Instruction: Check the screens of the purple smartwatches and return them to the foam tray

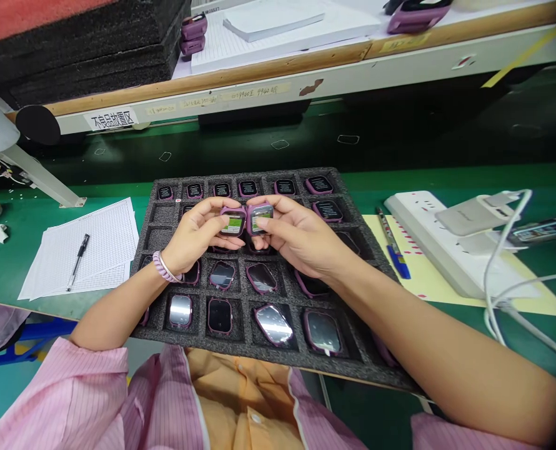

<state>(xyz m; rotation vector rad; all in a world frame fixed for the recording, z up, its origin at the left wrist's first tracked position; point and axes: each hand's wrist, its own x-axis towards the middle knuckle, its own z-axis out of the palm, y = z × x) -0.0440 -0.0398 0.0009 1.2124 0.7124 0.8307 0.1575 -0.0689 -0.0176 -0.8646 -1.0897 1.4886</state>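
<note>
My left hand (pixel 200 228) is closed around a purple smartwatch body (pixel 233 222) whose lit screen shows a green and white picture; the thumb lies on the screen's edge. A second purple smartwatch body (pixel 260 220), its screen also lit, sits in my right hand (pixel 290 231), with the thumb on its glass. Both watches are side by side, seemingly touching. Beneath them lies a black foam tray (pixel 240 297) with several purple watches in its compartments. Those in the back row show white text, while front ones, such as one watch (pixel 219 315), are dark or reflective. My hands hide some middle compartments.
Left of the tray, a black pen (pixel 78 262) lies on printed sheets (pixel 104 234). To the right are a blue-capped pen (pixel 393 244), a white power strip (pixel 432 244) and white cables (pixel 491 275). A shelf edge (pixel 259 94) spans the back, carrying black foam blocks (pixel 85 59).
</note>
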